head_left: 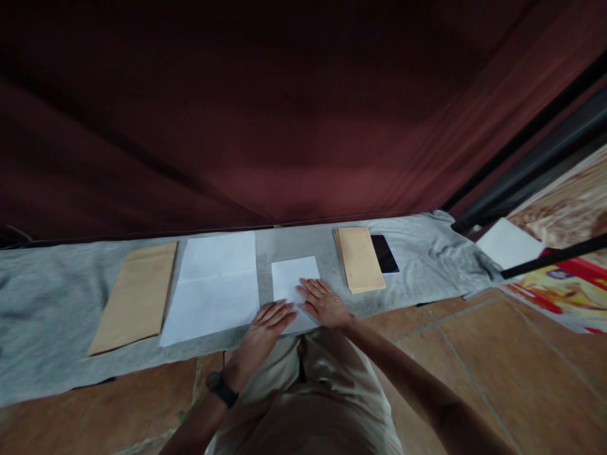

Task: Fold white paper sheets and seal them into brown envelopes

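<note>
A small folded sheet of white paper [288, 273] lies flat near the front edge of the cloth-covered surface. My left hand [270, 322] rests on its lower left corner, fingers stretched out. Flat on the right side of the same paper is my right hand [326, 303], its fingers spread. Left of them lie larger white sheets [218, 272] with a crease across the middle. A small stack of brown envelopes [363, 259] sits to the right of my right hand.
A big brown envelope [137, 294] lies at the left. Partly under the small envelopes is a dark-screened phone [384, 254]. Grey cloth [427, 265] covers the surface, wrinkled at the right. Behind hangs a dark red curtain [294, 126]. A colourful box [564, 291] stands beyond a black frame at right.
</note>
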The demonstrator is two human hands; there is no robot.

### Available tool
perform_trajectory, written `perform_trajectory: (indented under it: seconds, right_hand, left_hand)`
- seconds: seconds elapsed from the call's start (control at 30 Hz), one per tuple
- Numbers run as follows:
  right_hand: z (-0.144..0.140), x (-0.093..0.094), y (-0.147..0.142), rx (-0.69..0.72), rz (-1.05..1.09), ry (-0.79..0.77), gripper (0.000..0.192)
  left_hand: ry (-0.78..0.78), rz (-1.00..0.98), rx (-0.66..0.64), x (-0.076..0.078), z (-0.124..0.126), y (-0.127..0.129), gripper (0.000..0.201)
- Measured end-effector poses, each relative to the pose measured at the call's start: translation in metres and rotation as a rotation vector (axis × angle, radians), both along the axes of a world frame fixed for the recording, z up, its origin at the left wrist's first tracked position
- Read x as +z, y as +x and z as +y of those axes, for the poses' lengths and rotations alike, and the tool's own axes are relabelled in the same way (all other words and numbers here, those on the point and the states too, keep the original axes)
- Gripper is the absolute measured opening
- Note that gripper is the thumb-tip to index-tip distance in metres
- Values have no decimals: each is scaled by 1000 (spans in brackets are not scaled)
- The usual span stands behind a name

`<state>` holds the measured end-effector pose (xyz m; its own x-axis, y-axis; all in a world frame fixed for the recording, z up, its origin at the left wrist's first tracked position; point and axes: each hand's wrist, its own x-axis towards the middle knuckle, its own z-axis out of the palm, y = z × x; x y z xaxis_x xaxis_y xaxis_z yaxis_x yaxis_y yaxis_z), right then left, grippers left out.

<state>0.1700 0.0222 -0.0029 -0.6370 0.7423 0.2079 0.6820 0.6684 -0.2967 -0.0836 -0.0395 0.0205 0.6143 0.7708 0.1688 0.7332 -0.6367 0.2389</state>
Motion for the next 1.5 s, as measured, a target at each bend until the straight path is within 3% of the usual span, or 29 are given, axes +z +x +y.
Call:
perform_trajectory:
  seconds: [0.17, 0.37, 0.77, 1.1, 1.23, 1.37, 1.5]
  right_hand:
    - [23, 1, -6, -162, -64, 2, 50]
    - [68, 5, -14, -335, -91, -15, 49]
    - [109, 42, -13, -471, -87, -261, 27]
    - [135, 54, -14, -467, -28, -204, 27]
    - [118, 46, -19, -436, 25, -121, 36]
    - [65, 16, -24, -329, 97, 34, 46]
    - [15, -9, -23, -321, 77, 59, 55]
  left_hand:
    - [-6, -6, 106, -8, -14, -5, 60]
    - [-74, -93, 92, -14, -12, -9, 66]
    - [-24, -177, 77, -18, -5, -13, 77]
    - [-19, -116, 146, -28, 6, 12, 70]
    - [-35, -64, 185, -31, 6, 18, 76]
    - [-87, -62, 216, -24, 0, 19, 78]
    - [-175, -172, 239, -6, 8, 38, 74]
